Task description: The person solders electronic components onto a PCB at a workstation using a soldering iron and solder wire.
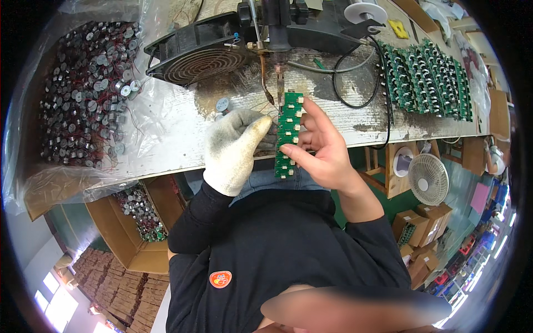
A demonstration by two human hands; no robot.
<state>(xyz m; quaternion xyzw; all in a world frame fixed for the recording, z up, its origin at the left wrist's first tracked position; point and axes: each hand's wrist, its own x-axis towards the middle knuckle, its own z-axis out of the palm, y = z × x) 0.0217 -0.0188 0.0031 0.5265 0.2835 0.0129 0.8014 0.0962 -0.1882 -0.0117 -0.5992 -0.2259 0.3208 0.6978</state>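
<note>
Long, narrow green circuit board (pixel 288 125), held raised at the centre of the frame. Its long axis runs nearly vertically, the upper end leaning slightly to the right. The face turned to the viewer bears small, pale, block-shaped components, staggered in two rows along its length; the right edge is partly covered below the middle. Small, round, silver-grey metal disc-shaped part (pixel 222 104), left of the board's upper end, its flat face upward.

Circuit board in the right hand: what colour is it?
The circuit board is green, seen best in the head view.
</note>
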